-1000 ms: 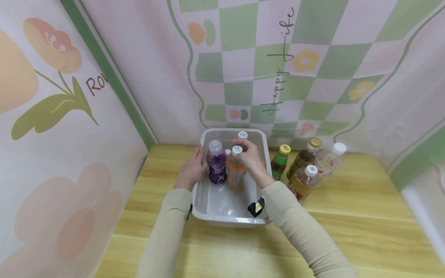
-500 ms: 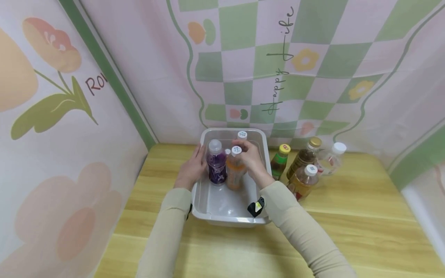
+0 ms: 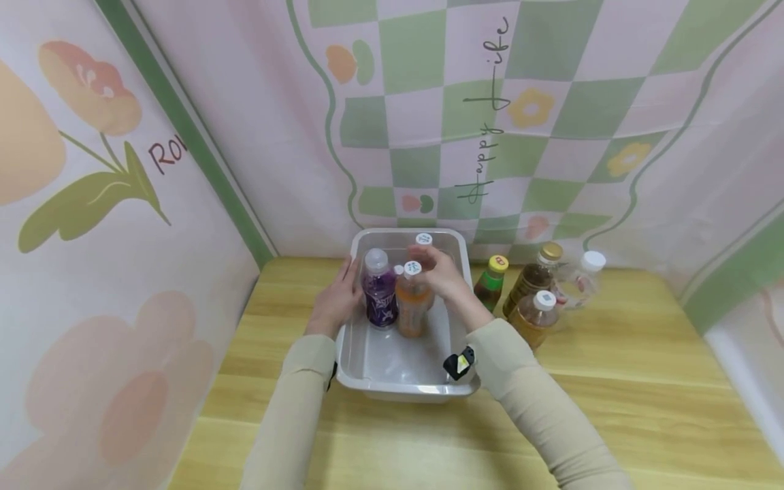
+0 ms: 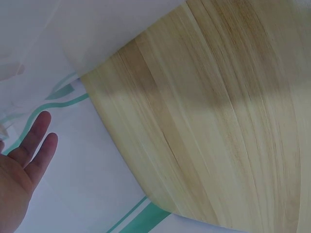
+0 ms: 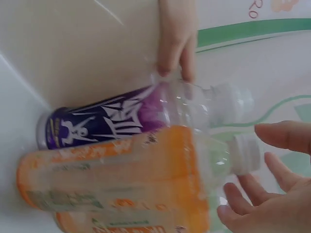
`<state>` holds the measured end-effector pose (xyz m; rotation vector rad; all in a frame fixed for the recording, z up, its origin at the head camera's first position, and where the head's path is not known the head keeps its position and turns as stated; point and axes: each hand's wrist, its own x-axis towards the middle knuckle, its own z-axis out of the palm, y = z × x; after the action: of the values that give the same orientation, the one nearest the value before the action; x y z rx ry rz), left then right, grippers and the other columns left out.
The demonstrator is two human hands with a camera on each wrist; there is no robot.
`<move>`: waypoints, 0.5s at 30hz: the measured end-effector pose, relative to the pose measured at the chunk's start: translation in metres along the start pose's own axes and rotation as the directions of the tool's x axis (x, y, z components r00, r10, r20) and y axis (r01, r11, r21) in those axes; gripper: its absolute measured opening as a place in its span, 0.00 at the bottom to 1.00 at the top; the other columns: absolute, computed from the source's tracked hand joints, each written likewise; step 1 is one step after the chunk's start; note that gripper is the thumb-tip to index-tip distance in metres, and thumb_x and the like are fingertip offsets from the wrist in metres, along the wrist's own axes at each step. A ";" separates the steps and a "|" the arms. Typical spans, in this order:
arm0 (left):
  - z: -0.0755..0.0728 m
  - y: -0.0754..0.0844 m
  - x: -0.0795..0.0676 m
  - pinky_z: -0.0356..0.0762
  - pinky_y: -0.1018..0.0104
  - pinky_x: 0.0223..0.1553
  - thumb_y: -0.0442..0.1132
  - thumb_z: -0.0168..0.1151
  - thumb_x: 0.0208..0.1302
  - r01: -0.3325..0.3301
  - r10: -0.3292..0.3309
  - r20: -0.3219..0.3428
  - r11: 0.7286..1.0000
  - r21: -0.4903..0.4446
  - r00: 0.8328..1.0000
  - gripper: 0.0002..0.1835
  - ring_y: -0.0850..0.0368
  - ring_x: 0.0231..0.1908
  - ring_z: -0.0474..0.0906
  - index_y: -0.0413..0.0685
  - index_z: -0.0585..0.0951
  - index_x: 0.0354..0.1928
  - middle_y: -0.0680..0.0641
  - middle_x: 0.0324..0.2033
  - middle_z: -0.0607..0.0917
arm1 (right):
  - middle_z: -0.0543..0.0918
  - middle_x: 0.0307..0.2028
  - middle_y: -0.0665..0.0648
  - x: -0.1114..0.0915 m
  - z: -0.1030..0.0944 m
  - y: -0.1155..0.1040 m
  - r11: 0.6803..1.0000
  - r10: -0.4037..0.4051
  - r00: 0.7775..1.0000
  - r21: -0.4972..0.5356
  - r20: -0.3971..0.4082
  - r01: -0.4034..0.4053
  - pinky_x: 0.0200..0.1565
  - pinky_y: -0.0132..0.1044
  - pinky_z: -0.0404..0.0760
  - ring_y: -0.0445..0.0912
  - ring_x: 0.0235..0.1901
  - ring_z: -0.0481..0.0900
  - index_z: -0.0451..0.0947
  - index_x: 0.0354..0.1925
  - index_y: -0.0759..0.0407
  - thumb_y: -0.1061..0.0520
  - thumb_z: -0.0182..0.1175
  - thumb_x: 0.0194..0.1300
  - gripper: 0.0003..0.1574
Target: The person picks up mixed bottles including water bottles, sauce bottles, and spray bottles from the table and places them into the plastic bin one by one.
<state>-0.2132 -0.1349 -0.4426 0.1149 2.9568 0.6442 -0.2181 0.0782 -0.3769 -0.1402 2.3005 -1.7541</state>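
Note:
Several bottles stand upright in a grey-white plastic bin (image 3: 401,391). At the left is a purple-labelled drink bottle (image 3: 380,299) with a clear cap; beside it stands an orange-labelled bottle (image 5: 107,170) with a white cap. My right hand (image 3: 442,275) is over the bin, its thumb and fingers spread around that white cap (image 5: 247,153), with a gap showing at the thumb in the right wrist view. Another white-capped bottle (image 3: 424,239) is partly hidden behind this hand. My left hand (image 3: 335,299) rests along the bin's left rim, fingers extended, close to the purple bottle.
Right of the bin, several bottles stand on the wooden table (image 3: 612,381): a green one with a yellow cap (image 3: 499,263), a dark one with a gold cap (image 3: 551,252), an amber one (image 3: 534,323) and a clear one (image 3: 580,282). A patterned curtain (image 3: 416,122) hangs behind.
The right wrist has shifted slightly rightward relative to the bin, while the fingers stay around the white cap. The left hand keeps its place on the rim. The head view has tilted a little.

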 end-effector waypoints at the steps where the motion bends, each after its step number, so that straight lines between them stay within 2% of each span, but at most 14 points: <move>1: 0.000 0.000 0.000 0.80 0.55 0.38 0.47 0.37 0.71 0.001 -0.001 0.002 1.000 -0.003 1.000 0.33 0.41 0.55 0.77 0.60 0.44 0.76 0.52 0.77 0.44 | 0.66 0.67 0.68 -0.001 -0.003 -0.002 1.000 -0.010 1.000 -0.011 0.015 0.010 0.69 0.52 0.64 0.60 0.67 0.64 0.60 0.68 0.65 0.74 0.56 0.54 0.43; 6: -0.001 0.001 -0.001 0.80 0.54 0.39 0.47 0.37 0.71 0.001 -0.001 0.010 1.000 -0.008 1.000 0.34 0.41 0.57 0.76 0.60 0.44 0.76 0.53 0.77 0.42 | 0.63 0.68 0.70 -0.010 -0.017 -0.010 0.999 -0.039 0.999 -0.010 0.023 0.040 0.68 0.54 0.64 0.62 0.68 0.62 0.59 0.69 0.65 0.72 0.56 0.55 0.42; 15: 0.000 0.000 0.000 0.80 0.54 0.38 0.47 0.36 0.70 0.001 0.000 0.009 1.000 -0.005 1.000 0.34 0.41 0.58 0.75 0.60 0.43 0.76 0.53 0.77 0.43 | 0.62 0.69 0.69 -0.032 -0.051 -0.028 0.992 -0.120 0.992 -0.047 -0.050 0.117 0.71 0.53 0.58 0.61 0.71 0.57 0.58 0.69 0.65 0.69 0.55 0.62 0.37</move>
<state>-0.2128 -0.1348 -0.4421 0.1164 2.9459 0.6497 -0.2019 0.1251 -0.3335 -0.2461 2.4155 -1.7833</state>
